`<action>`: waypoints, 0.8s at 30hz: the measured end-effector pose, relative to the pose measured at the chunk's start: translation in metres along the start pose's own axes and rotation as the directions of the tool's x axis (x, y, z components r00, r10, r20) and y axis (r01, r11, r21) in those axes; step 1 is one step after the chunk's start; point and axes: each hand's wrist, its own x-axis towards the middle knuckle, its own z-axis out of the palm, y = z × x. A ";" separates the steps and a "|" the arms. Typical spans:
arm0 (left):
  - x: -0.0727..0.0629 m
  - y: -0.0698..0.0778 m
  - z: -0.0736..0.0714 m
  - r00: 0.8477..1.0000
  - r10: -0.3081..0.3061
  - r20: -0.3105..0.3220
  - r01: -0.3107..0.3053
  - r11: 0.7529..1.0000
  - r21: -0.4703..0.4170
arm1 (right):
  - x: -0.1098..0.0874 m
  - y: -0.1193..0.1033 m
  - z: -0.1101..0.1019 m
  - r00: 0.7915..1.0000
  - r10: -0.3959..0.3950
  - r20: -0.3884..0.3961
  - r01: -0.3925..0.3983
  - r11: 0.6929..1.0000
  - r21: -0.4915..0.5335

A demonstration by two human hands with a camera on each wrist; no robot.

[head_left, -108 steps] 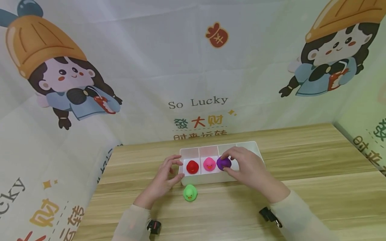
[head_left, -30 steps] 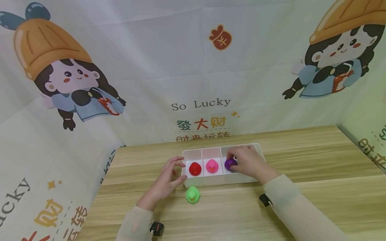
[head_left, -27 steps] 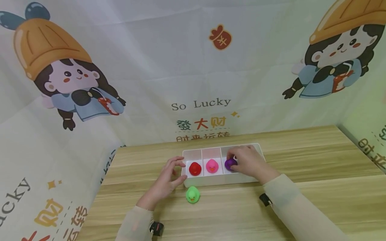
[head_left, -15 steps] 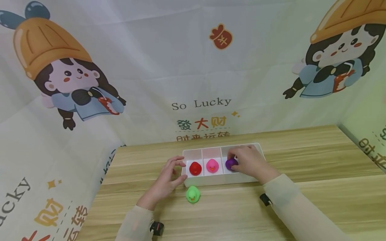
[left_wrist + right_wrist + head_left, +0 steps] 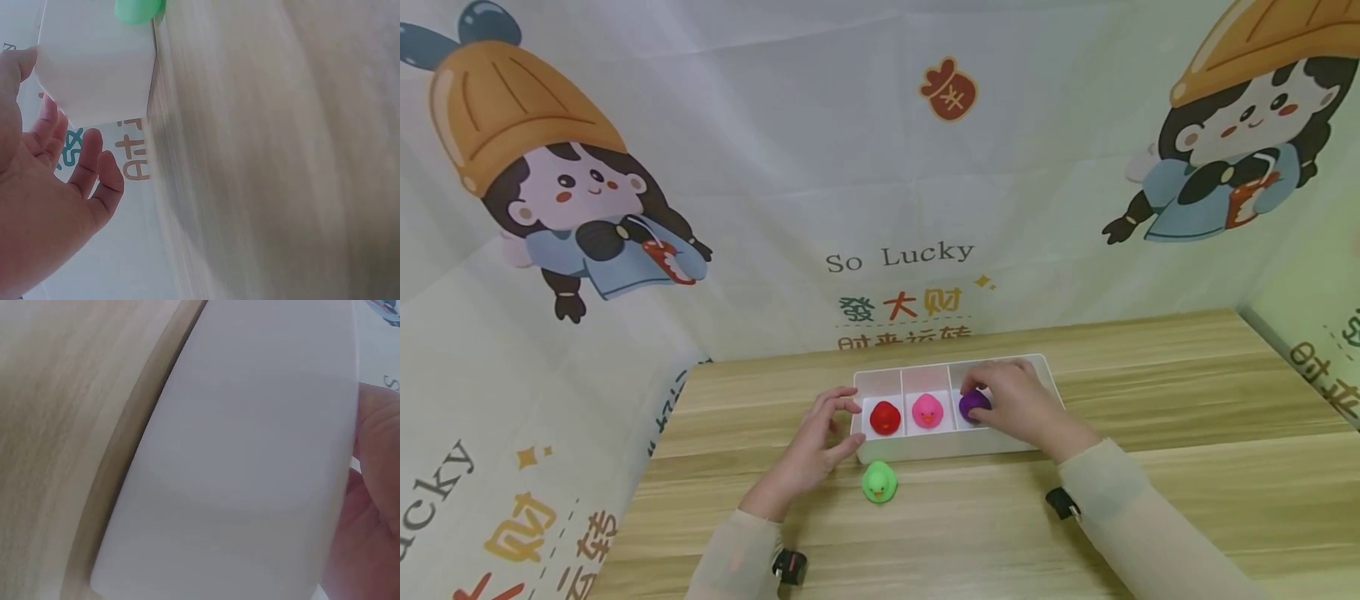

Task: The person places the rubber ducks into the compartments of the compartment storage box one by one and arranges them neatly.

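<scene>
A white divided tray stands on the table. In its leftmost compartment sits a red rubber duck, with a pink rubber duck in the one beside it. My right hand reaches into the third compartment and pinches a purple rubber duck between thumb and fingers; the tray wall hides the fingertips in the right wrist view. At the tray's left end my left hand rests its thumb and fingertips against the edge, fingers loosely bent. A green rubber duck sits on the table in front of the tray.
The wood-grain table extends to both sides of the tray. A printed cloth backdrop rises behind the table and along its sides. The right hand and forearm cover much of the tray's right part.
Since the earliest frame, my right hand has moved slightly right and lowered the purple duck into the third compartment. Over the last second hardly anything has moved.
</scene>
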 end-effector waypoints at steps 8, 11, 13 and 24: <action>0.001 0.000 0.000 1.000 0.001 -0.001 -0.001 1.000 0.013 | -0.007 -0.008 -0.002 0.999 0.015 -0.045 -0.016 1.000 -0.006; 0.001 -0.001 0.000 1.000 -0.005 -0.004 0.005 1.000 0.012 | -0.010 -0.011 -0.004 0.998 0.012 -0.058 -0.012 1.000 -0.003; 0.001 -0.001 0.000 1.000 -0.007 -0.004 0.007 1.000 0.009 | -0.013 -0.013 -0.005 0.997 0.002 -0.071 -0.002 1.000 -0.002; 0.001 0.000 0.000 1.000 -0.007 0.004 0.007 1.000 0.004 | -0.023 -0.026 -0.010 0.989 -0.055 -0.139 0.055 0.998 -0.007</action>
